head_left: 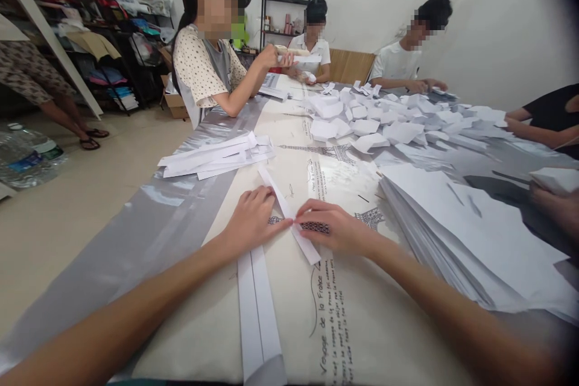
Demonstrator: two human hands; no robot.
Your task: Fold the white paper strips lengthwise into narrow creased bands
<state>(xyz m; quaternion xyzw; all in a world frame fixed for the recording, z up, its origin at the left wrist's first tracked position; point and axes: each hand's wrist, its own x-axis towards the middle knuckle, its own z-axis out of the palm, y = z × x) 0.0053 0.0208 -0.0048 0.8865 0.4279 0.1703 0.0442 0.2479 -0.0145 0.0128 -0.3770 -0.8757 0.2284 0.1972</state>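
A narrow folded white paper strip (284,200) lies slantwise on the table in front of me, between my two hands. My left hand (253,217) is at its left edge, fingers curled down and thumb stretched across to the strip's middle. From the other side, my right hand (335,226) pinches the strip at that same spot, thumb and fingertips nearly meeting the left thumb. Below my left hand, a longer creased paper piece (259,307) runs toward me, its near end curling up. The left palm covers its far end.
Folded paper strips (217,157) lie at left. On the right are a stack of white sheets (470,235) and a heap of folded paper pieces (384,117). The printed tablecloth (289,338) covers the table. Several people sit around it; one person (212,66) holds paper.
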